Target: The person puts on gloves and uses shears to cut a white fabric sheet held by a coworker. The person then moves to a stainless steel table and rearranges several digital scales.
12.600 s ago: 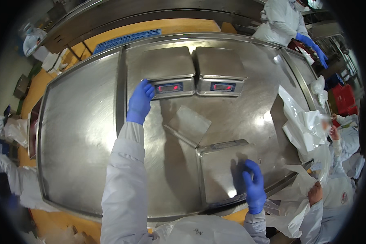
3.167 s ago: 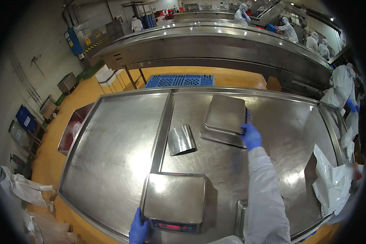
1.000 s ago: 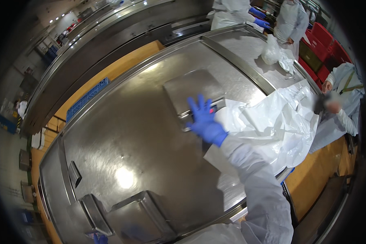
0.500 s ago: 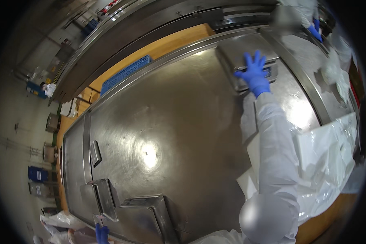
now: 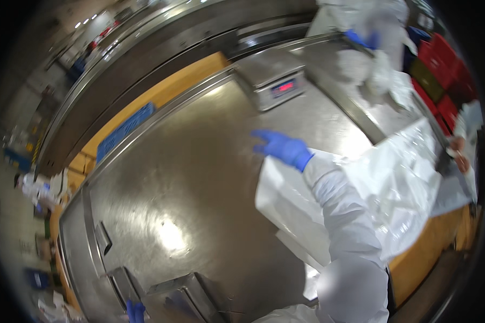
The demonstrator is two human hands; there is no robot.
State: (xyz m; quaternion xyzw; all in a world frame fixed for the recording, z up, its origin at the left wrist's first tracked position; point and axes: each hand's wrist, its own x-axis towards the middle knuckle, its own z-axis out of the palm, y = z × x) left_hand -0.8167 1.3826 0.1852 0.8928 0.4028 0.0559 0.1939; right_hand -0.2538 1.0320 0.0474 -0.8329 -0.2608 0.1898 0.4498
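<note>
My right hand (image 5: 283, 148), in a blue glove, is open over the steel table (image 5: 210, 161), slightly smeared by motion, with nothing in it. Just beyond its fingers stands a steel bench scale (image 5: 272, 75) with a lit red display. White plastic sheeting (image 5: 388, 185) lies beside and beneath my right forearm. At the lower left edge only the upright blue fingers of my left hand (image 5: 135, 311) show. They are close to a steel box-shaped unit (image 5: 125, 282); whether they touch it cannot be seen.
Another steel box-shaped unit (image 5: 183, 296) stands near the front edge. A small metal piece (image 5: 103, 238) lies at the left. Beyond the far rim is a blue plastic crate (image 5: 125, 132). A gloved co-worker (image 5: 385, 27) works at the far right, near red bins (image 5: 442, 64).
My right hand has come off the scale's front and moved back toward me over the table. The scale's red display is now uncovered. My view has shifted to the right.
</note>
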